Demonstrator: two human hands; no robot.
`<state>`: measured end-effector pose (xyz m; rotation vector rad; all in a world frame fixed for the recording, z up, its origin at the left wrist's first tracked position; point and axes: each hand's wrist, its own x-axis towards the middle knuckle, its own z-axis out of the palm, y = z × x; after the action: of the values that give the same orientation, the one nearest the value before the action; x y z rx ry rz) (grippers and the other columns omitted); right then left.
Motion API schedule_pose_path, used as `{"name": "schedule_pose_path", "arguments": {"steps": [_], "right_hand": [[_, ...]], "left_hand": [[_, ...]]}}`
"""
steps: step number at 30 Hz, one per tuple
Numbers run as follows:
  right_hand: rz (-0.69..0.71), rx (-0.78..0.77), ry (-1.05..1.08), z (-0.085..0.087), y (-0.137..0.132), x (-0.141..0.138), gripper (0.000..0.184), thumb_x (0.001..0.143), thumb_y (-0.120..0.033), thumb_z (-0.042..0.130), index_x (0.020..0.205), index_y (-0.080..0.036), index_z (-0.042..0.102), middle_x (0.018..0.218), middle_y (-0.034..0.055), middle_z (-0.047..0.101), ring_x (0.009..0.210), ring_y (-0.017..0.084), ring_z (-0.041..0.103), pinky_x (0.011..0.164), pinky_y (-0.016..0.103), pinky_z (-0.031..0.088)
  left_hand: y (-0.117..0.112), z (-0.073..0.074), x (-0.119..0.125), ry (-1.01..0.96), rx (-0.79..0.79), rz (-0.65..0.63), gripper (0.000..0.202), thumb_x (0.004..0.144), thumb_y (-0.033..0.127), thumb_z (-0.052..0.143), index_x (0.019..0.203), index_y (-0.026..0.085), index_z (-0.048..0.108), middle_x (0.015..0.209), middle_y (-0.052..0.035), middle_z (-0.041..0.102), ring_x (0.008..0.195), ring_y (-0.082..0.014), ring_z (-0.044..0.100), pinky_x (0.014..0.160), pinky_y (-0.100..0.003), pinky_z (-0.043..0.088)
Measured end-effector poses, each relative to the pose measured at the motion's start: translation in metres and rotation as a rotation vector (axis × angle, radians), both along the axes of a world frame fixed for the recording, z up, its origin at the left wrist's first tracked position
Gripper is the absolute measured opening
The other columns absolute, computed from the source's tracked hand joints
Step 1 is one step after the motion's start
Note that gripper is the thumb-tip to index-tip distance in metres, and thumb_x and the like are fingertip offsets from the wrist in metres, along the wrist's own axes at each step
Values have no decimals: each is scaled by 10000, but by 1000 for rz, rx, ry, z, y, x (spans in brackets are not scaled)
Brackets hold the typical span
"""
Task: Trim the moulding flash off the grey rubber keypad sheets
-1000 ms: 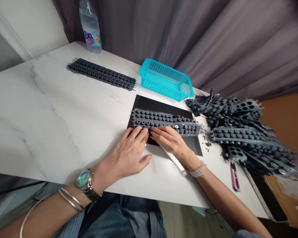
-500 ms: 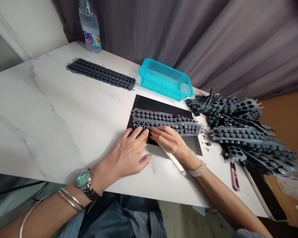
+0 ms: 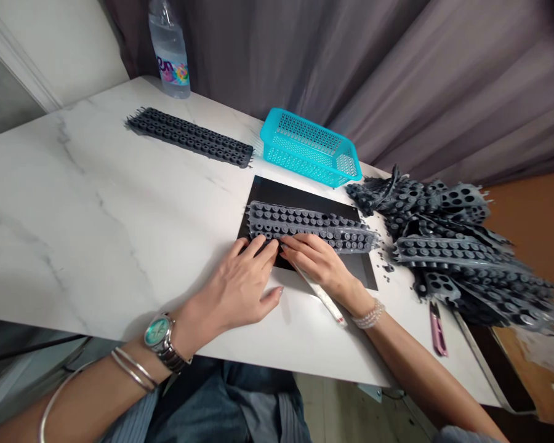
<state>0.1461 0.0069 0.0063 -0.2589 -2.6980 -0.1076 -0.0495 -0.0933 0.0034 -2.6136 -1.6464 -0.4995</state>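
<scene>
A dark grey rubber sheet (image 3: 300,223) with rows of round raised studs lies across a black mat (image 3: 268,186) in front of me. My left hand (image 3: 247,280) rests at the sheet's near left edge, fingertips pressing on it and thumb stretched away to the side. Close beside it, my right hand (image 3: 321,264) has its fingers closed at the same edge. A slim white patterned stick-like tool (image 3: 325,303) runs under the right palm toward these fingertips; its front end is hidden.
A second studded sheet (image 3: 191,136) lies at the back left, near a water bottle (image 3: 170,55). Behind the mat stands a turquoise basket (image 3: 305,161). A heap of studded sheets (image 3: 452,252), loose black bits (image 3: 388,268) and pink-handled snips (image 3: 437,332) are on the right.
The view has shifted very slightly. Both hands stay at the same place on the sheet, with no clear movement of the sheet or tool.
</scene>
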Motion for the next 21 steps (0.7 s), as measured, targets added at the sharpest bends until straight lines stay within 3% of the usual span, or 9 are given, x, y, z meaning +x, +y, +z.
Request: {"name": "schedule_pose_path", "arguments": {"steps": [11, 21], "right_hand": [[-12, -17, -24, 2, 0, 0, 216, 980, -136, 454, 1149, -154, 588, 1260, 158, 640, 1087, 250, 586, 836, 431, 561], [-22, 109, -136, 7, 1, -7, 245, 1001, -148, 377, 1079, -99, 604, 1236, 185, 638, 1076, 279, 566, 770, 404, 551]], "left_hand": [[0, -1, 0, -3, 6, 1, 543, 923, 420, 436, 1287, 38, 568, 1402, -142, 535, 1273, -334, 416, 1037, -488, 353], [0, 0, 0, -17, -11, 3, 536, 919, 414, 446, 1279, 38, 575, 1378, -140, 553, 1270, -341, 416, 1042, -499, 356]]}}
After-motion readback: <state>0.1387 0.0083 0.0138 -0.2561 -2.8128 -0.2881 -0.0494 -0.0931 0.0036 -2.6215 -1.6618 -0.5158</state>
